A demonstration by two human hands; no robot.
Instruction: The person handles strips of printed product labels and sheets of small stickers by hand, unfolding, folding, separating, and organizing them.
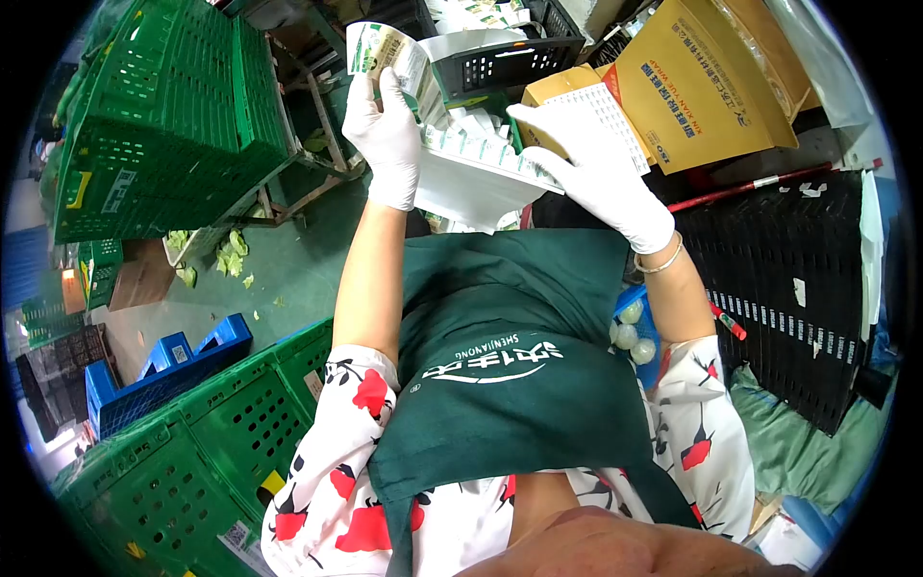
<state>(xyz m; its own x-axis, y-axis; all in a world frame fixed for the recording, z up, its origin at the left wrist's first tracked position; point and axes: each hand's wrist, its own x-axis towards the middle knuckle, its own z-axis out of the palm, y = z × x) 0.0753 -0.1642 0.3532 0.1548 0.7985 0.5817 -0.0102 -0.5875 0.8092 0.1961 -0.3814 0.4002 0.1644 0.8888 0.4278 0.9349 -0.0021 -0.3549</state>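
Note:
My left hand [385, 135], in a white glove, pinches a strip of printed labels [409, 67] that curls up and hangs behind the fingers. My right hand [611, 178], gloved as well, has its thumb and forefinger stretched apart. The thumb lies at the right edge of a white sheet or panel [481, 188], which slopes toward my apron; whether it grips that edge is unclear. Behind the panel, between both hands, is a heap of small white-and-green labels or packets [476, 139], partly covered.
A black crate [505, 67] with printed papers stands beyond my hands. Right of it are a printed cardboard box [697, 87] and black crates [788, 279]. Green crates [159, 125] are stacked at left, others [231, 423] nearer me. Leaves [231, 255] lie on the floor.

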